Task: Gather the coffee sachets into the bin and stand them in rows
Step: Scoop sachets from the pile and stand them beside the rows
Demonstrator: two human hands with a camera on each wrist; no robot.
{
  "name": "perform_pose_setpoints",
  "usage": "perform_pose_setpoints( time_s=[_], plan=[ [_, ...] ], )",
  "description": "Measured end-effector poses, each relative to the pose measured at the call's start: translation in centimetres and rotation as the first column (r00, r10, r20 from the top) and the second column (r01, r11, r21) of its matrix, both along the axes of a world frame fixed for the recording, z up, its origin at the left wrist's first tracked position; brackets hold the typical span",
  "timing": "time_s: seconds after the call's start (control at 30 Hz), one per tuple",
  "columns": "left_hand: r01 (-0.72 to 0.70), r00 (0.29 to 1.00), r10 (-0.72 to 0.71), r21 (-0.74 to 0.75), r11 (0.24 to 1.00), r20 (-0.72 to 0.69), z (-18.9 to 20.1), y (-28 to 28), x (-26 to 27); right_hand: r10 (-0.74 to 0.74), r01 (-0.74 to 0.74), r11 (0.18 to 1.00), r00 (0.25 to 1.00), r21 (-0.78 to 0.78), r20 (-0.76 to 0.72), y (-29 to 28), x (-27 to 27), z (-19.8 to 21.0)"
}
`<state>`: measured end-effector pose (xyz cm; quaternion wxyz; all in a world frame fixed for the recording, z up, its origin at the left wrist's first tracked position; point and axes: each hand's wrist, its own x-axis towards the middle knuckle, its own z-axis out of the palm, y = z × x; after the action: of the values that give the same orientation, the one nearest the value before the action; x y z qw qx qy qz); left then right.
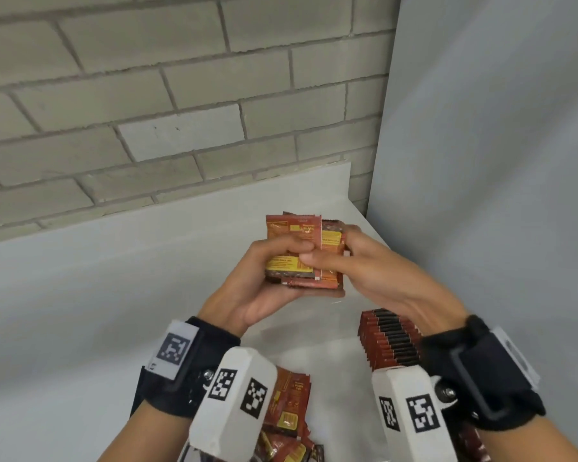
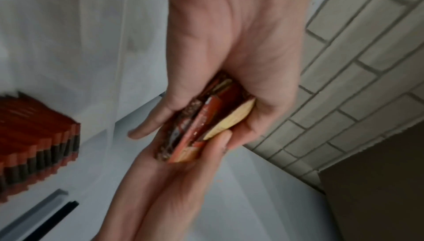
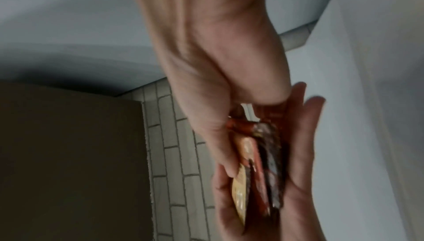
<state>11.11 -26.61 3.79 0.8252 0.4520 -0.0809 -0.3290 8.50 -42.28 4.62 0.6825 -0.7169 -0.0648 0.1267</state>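
On the left, the left hand point(image 1: 257, 278) is curled under and around a stack point(image 1: 302, 251) of red and yellow coffee sachets, thumb laid across its front face and fingers cupping the back and lower edge. The stack is held in the air above the white table point(image 1: 80, 295), in front of the brick wall point(image 1: 147, 95). The print on the sachets is too blurred to read; only yellow panels on red-brown wrappers show. The right hand point(image 1: 357, 268) closes on the same stack from the other side, its fingertips meeting the left thumb on the front, so both hands are clamped together on it. Lower down, between the wrist mounts, loose sachets point(image 1: 287, 405) lie in a heap, their yellow labels likewise unreadable. To the right of them a row point(image 1: 391, 338) of sachets stands upright, packed edge to edge, partly hidden by the right wrist. In the left wrist view that row sits beside the clear wall of the bin point(image 2: 103, 63). A grey panel point(image 1: 498, 161) rises on the far right.
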Motion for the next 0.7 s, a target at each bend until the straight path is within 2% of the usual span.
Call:
perform_pose_setpoints(
  time_s=[0.07,0.13,0.23,0.3,0.37,0.53,0.6,0.7],
  plan=[
    [-0.005,1.000,0.005,0.087,0.996,0.005,0.4,0.1,0.0,-0.106,0.126,0.968,0.989,-0.217,0.102,-0.6,0.4,-0.2],
    [-0.023,0.999,0.015,0.184,0.983,0.044,0.8,0.1,-0.1,-0.108,0.168,0.952,0.967,-0.256,0.231,-0.9,0.5,-0.3],
    [-0.069,0.992,0.032,0.322,0.944,0.119,1.5,-0.4,-0.4,0.147,0.014,0.939,0.888,-0.344,0.436,-0.8,0.1,-0.3],
    [-0.090,0.988,0.037,0.357,0.930,0.153,1.6,-0.9,-0.7,0.329,-0.089,0.873,0.833,-0.479,0.445,-0.1,-0.3,-0.3],
    [-0.091,0.986,0.034,0.357,0.930,0.162,1.7,-1.3,-1.0,0.382,-0.088,0.824,0.815,-0.559,0.436,0.5,-0.5,-0.8],
    [0.046,0.989,-0.085,0.294,0.955,0.118,2.0,-0.7,-1.0,0.245,-0.012,0.894,0.850,-0.448,0.467,0.1,-0.1,-0.7],
    [0.116,0.991,-0.127,0.206,0.972,0.044,2.4,-0.1,-0.9,0.210,0.001,0.918,0.848,-0.397,0.487,0.0,-0.3,-0.4],
    [0.129,0.991,-0.122,0.155,0.979,-0.055,2.2,-0.1,-0.7,0.192,-0.013,0.937,0.853,-0.349,0.485,0.2,-0.6,0.0]
  ],
)
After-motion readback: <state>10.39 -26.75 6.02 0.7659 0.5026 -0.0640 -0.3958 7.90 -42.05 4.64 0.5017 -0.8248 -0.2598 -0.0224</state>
